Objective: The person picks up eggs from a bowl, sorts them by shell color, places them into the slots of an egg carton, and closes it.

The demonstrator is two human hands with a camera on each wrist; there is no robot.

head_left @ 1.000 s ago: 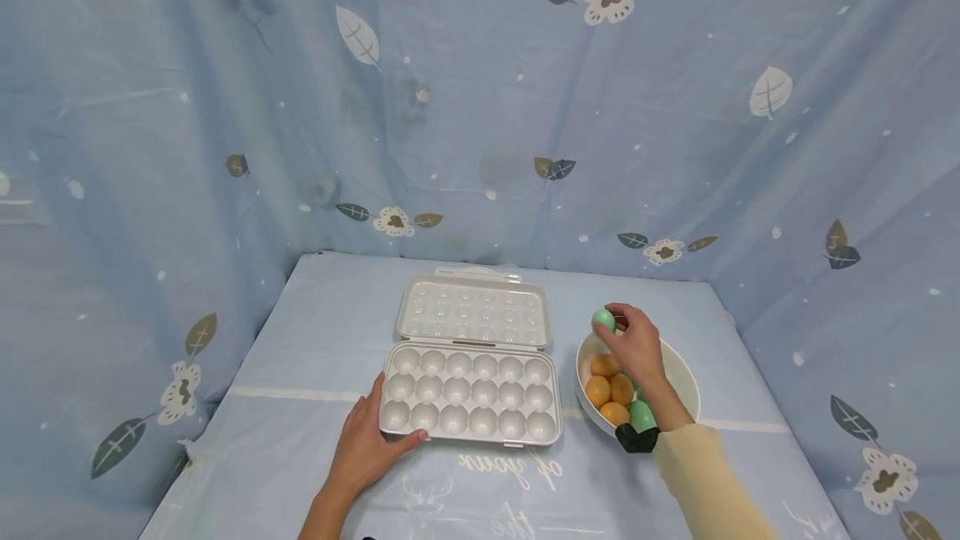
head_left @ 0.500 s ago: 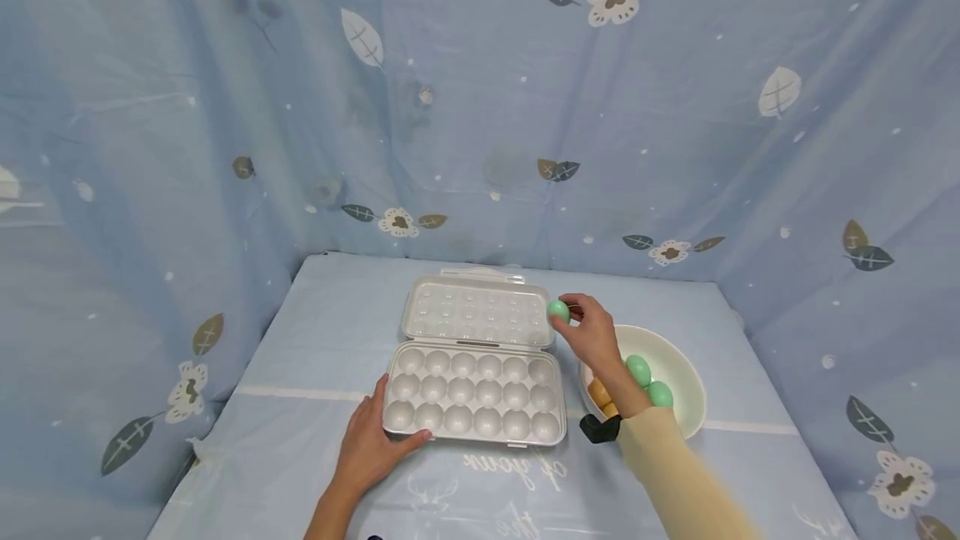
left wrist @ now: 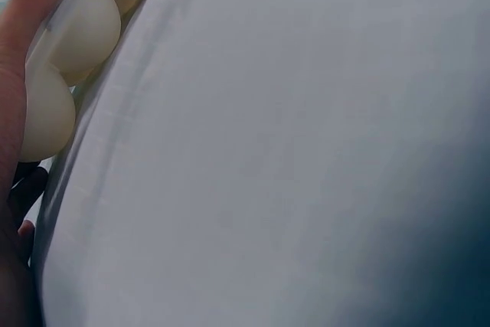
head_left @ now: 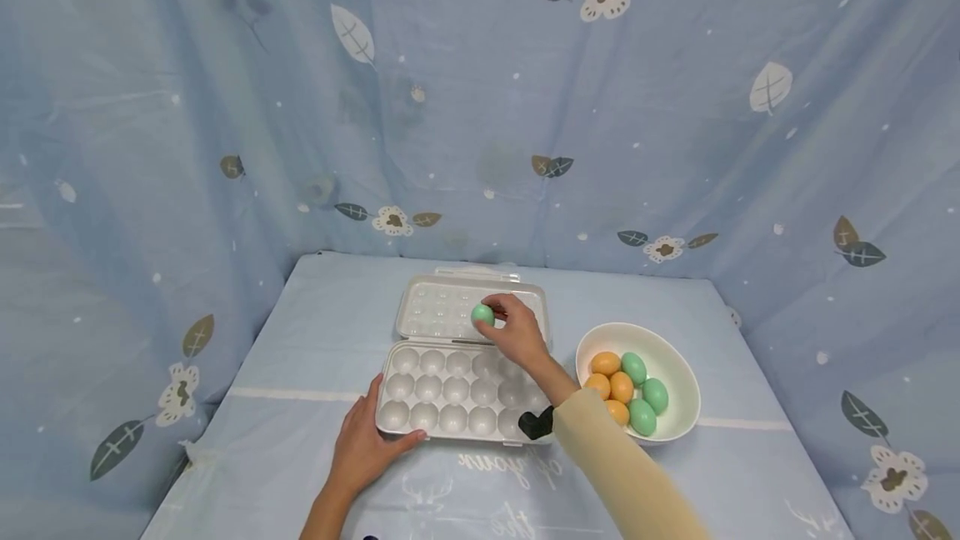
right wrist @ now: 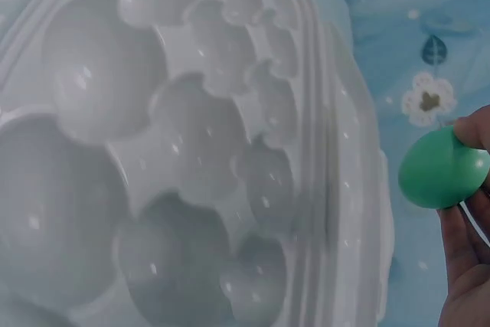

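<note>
My right hand (head_left: 517, 333) pinches a green egg (head_left: 482, 315) between thumb and fingertips, above the hinge side of a white egg box. In the right wrist view the egg (right wrist: 438, 170) shows at the right, past the box's cups. The egg tray (head_left: 456, 391), the box's lower half, lies with its round cups bare; its clear lid (head_left: 433, 307) is folded back behind it. At the tray's left front corner, my left hand (head_left: 365, 447) grips it, thumb along the front edge and fingers along the left side. The left wrist view shows the thumb over the tray's rim (left wrist: 80, 36).
To the right of the box stands a white bowl (head_left: 681, 373) with several orange eggs (head_left: 606, 363) and several green eggs (head_left: 655, 396). A black band (head_left: 536, 423) sits at the right wrist. Patterned blue cloth hangs behind and beside the table (head_left: 330, 307).
My right hand has carried the green egg leftward from above the bowl to above the box, uncovering the eggs in the bowl. The left hand has stayed at the tray's corner.
</note>
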